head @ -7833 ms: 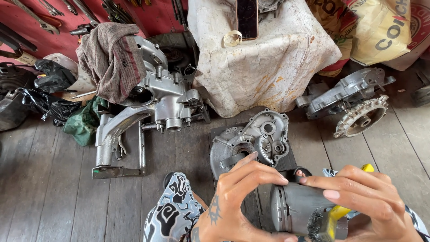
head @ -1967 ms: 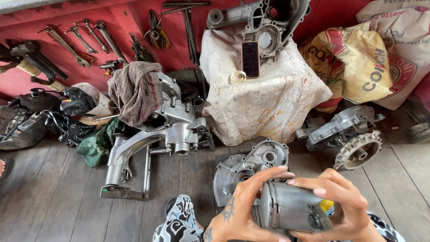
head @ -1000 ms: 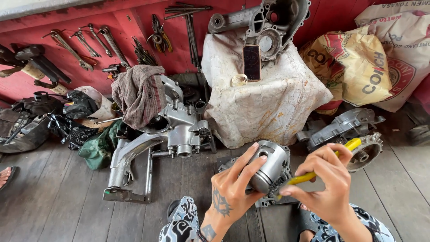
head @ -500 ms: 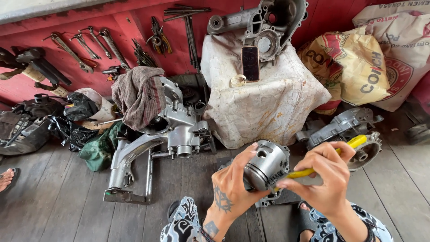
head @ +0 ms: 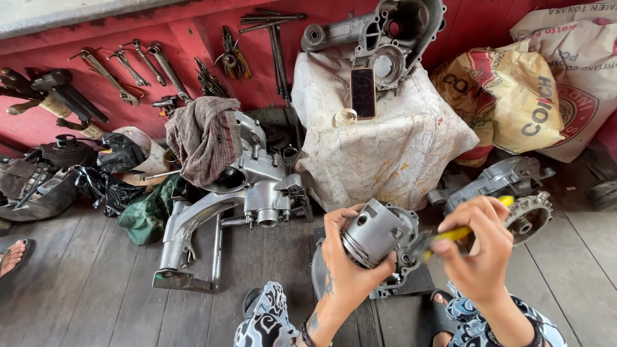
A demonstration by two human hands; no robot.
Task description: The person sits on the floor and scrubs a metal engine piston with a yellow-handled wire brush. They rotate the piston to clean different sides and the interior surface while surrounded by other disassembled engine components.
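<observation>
My left hand (head: pixel 347 273) grips a grey metal piston (head: pixel 373 232), held tilted with its crown toward the lower left and its ring grooves showing. My right hand (head: pixel 482 254) holds a wire brush with a yellow handle (head: pixel 459 232); the brush head sits against the piston's right side. Under both hands a grey engine case cover (head: pixel 402 273) lies on a dark mat on the wooden plank floor (head: pixel 77 289).
A large engine casing (head: pixel 247 177) with a rag (head: pixel 202 138) over it lies left. A cloth-covered block (head: pixel 385 141) carries a phone and another casing. Spanners hang on the red wall (head: pixel 138 61). Sacks (head: pixel 540 96) and a geared casing (head: pixel 514 193) lie right. A foot (head: pixel 13 254) shows far left.
I have turned the piston so its crown faces lower left. My right hand has shifted the brush slightly right and up along the piston's side.
</observation>
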